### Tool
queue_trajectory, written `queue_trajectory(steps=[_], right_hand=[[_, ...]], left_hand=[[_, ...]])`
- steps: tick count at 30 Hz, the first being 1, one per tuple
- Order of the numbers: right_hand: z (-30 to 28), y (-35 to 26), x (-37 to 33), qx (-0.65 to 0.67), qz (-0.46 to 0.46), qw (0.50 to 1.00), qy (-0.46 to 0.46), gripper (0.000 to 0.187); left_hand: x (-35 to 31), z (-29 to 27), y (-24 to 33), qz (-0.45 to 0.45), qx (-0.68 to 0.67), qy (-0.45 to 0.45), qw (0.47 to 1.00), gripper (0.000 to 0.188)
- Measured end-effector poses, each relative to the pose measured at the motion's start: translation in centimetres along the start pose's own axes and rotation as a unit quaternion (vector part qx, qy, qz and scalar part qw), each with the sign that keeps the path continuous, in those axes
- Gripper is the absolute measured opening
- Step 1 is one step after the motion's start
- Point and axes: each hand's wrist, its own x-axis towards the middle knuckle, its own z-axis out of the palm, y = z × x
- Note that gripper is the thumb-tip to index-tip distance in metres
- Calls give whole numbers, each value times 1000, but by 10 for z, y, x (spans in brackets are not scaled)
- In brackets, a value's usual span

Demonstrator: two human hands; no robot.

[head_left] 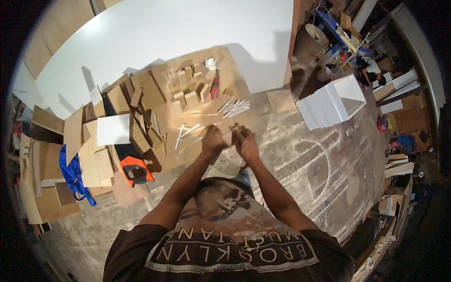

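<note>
Both hands meet over the near right edge of the brown workboard [183, 157]. Pinched between them is a small flat piece of light wood [228, 138]. My left hand [213, 137] is closed on its left side, and my right hand [246, 144] grips it from the right with bent fingers. Thin white sticks [236, 108] lie in a loose bunch just beyond, and more white sticks [180, 136] are scattered left of my left hand. Farther back stand several small wooden blocks [191, 98], beside a red tool [215, 87] and a crumpled white wad [210, 63].
An orange-handled saw [149, 175] rests at the left among wood offcuts [75, 136], a white square [113, 129] and a blue strap [70, 174]. A large white panel [188, 28] rises behind. On the right are a white box [324, 105] and, farther off, another person [371, 68].
</note>
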Motion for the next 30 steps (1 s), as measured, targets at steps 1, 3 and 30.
queue_trajectory(steps=[1,3,30], right_hand=[[-8,1,9,-7,14,1000,4,53],[-15,4,15,-31,90,991,-90,50],[-3,-6,-5,12,-20,1000,20,55]], left_hand=[[-7,6,-11,23,12,22,999,21],[-5,10,-14,30,0,35,999,21],[2,-27,25,-75,4,-81,994,31]])
